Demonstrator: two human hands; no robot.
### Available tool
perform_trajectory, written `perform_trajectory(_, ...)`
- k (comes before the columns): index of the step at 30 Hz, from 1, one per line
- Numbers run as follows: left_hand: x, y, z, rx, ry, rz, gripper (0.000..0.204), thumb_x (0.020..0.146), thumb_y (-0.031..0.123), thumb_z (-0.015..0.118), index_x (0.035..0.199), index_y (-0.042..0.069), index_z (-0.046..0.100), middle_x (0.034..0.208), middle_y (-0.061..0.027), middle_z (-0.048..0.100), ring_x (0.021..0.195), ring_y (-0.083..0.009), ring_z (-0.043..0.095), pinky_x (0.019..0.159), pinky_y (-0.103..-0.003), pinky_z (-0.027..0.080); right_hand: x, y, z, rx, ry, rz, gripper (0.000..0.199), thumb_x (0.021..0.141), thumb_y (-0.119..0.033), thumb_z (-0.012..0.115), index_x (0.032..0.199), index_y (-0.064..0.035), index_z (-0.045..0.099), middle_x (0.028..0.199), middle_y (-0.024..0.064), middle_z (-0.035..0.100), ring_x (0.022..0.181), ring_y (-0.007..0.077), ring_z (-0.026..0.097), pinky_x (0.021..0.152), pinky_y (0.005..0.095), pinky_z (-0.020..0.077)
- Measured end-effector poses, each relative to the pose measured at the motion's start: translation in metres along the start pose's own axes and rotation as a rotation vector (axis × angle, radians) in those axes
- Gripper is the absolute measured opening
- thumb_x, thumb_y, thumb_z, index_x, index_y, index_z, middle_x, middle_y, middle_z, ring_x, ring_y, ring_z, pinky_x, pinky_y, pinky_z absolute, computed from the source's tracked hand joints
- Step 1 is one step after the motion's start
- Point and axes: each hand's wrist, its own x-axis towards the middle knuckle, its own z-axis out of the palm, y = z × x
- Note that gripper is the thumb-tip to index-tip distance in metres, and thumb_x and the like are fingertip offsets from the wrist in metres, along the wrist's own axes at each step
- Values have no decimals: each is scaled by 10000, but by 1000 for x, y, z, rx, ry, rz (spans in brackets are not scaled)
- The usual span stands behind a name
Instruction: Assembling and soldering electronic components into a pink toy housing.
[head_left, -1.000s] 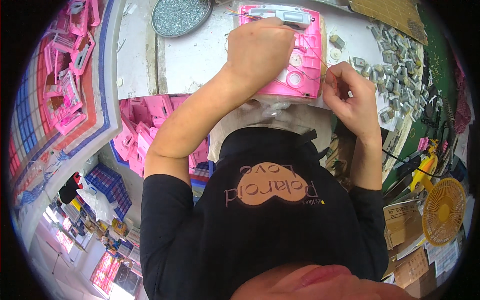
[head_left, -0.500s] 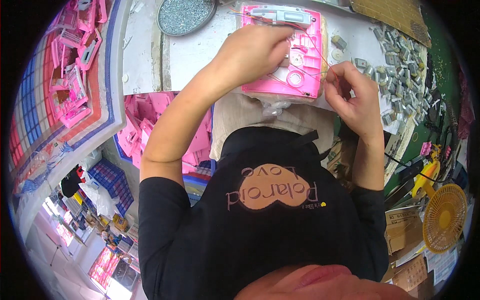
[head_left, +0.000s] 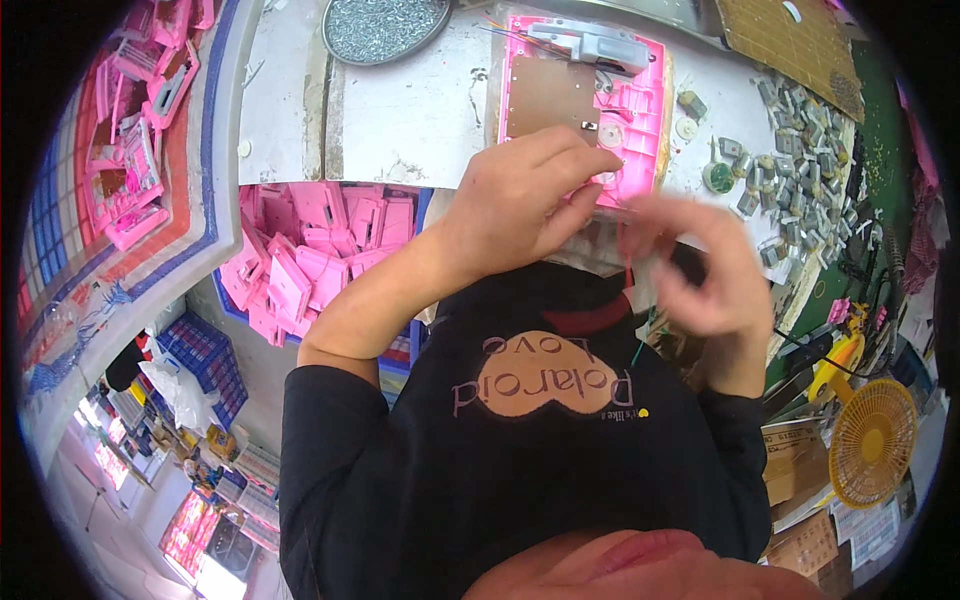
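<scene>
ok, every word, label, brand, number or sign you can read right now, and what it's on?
Black shirt: upside-down lettering on and around a tan patch; large enough to read, but I don't copy out printed words.
Cardboard box by the yellow fan: dark print, too small to read.
White sheet below the fan: fine print, too small to read.
Pink housing: none that I can make out.

A table (head_left: pixel 410 125) bears pink housing (head_left: pixel 640 125), dish (head_left: pixel 390 62), grey parts (head_left: pixel 795 140).

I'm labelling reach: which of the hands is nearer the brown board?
Left. The left hand is by the brown board, at its lower edge; the right hand is farther off, down and right.
</scene>
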Motion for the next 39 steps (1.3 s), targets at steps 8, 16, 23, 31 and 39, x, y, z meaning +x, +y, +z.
perform_trajectory(8, -25, -9, 14, 40, 109, 151, 265, 816, 102, 738, 1069, 53, 677, 963, -118, 684, 863, -317, 680, 757, -437, 554, 78, 41, -14, -792, 227, 44, 137, 914, -186, 733, 1007, -85, 742, 791, 140, 707, 618, 251, 653, 604, 362, 515)
perform_trajectory(16, -9, -53, 25, 332, 404, 106, 106, 744, 243, 703, 748, 138, 688, 825, -32, 634, 853, -248, 632, 724, -431, 459, 86, 50, -4, -534, 125, -10, 155, 979, -134, 674, 969, 21, 669, 737, 81, 646, 672, 136, 568, 625, 308, 483)
perform_trajectory(23, 36, -91, 53, 486, 256, 215, 189, 726, 387, 687, 812, 246, 780, 921, -32, 679, 959, -273, 626, 808, -489, 401, 78, 77, -32, -525, -26, 75, 174, 1022, -174, 644, 1060, -6, 665, 828, 25, 680, 753, 102, 595, 706, 271, 507)
perform_trajectory(31, 39, -75, 38, 538, -24, 169, 213, 778, 436, 662, 849, 287, 797, 1008, -23, 703, 1028, -258, 629, 866, -503, 394, 62, 97, -53, -417, -24, 140, 185, 1027, -110, 632, 1151, 21, 672, 941, 35, 696, 801, 91, 596, 722, 257, 504)
perform_trajectory(39, 18, -73, 12, 431, 215, 225, 124, 698, 242, 709, 794, 165, 726, 841, -36, 651, 844, -267, 631, 781, -466, 473, 85, 32, -18, -740, 27, -90, 101, 891, -85, 728, 986, -52, 720, 780, 132, 696, 666, 266, 674, 604, 370, 507)
